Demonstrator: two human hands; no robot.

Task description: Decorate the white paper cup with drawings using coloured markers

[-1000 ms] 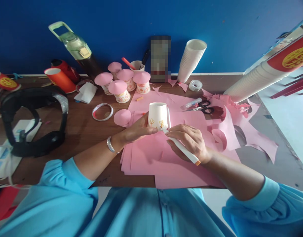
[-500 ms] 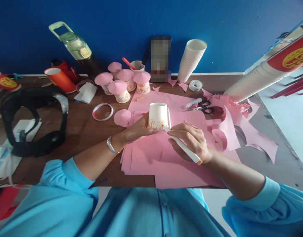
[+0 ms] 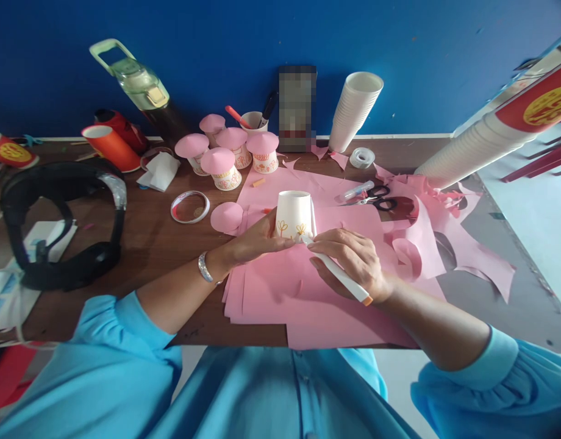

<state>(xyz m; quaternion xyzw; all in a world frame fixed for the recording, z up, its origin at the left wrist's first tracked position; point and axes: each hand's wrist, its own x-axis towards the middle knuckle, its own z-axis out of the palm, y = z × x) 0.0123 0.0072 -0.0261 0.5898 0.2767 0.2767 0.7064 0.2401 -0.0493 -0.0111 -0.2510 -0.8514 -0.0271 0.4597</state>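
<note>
A white paper cup (image 3: 293, 213), upside down, bears orange flower drawings near its rim. My left hand (image 3: 262, 236) is closed around its left side, thumb along the lower edge. In my right hand (image 3: 349, 256) is a white marker pen (image 3: 342, 278) with an orange end, held like a pencil, its tip at the cup's lower edge beside the drawn flowers. Under both hands lie pink paper sheets (image 3: 266, 299). A pink paper cone (image 3: 227, 217) rests just left of the cup.
Several decorated cups with pink cone roofs (image 3: 217, 162) stand at the back. Behind the sheets are a tape roll (image 3: 361, 158), scissors (image 3: 381, 198) and a white cup stack (image 3: 356, 113). Pink scraps (image 3: 427, 238) lie right; a black headset (image 3: 65, 225) and tape ring (image 3: 190, 207) lie left.
The marker and my right hand have shifted very slightly left along the cup's lower edge. The cup has barely moved, and my left hand keeps its hold.
</note>
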